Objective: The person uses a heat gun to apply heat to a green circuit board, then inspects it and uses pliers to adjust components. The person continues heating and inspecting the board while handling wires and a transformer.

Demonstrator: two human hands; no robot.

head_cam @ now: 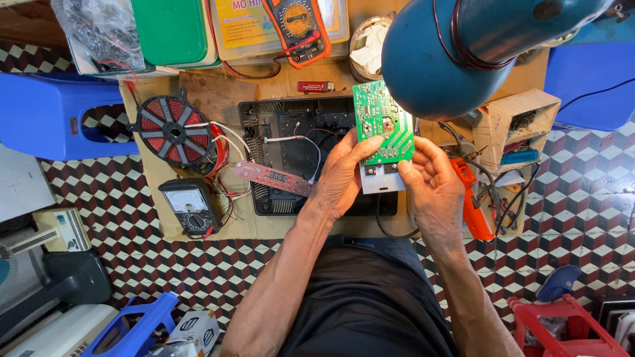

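Where cardboard (264, 225) covers checkered floor (575, 198), both hands (390, 178) hold a circuit board (382, 122).

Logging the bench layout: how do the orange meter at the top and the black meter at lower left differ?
The orange multimeter lies on a yellow-lidded box at the bench's far edge; the black multimeter lies on the cardboard mat near the red coil. The orange multimeter has a small dark display; the black multimeter has a wide pale dial face. Both are flat, face up, with a rotary selector, untouched by either hand.
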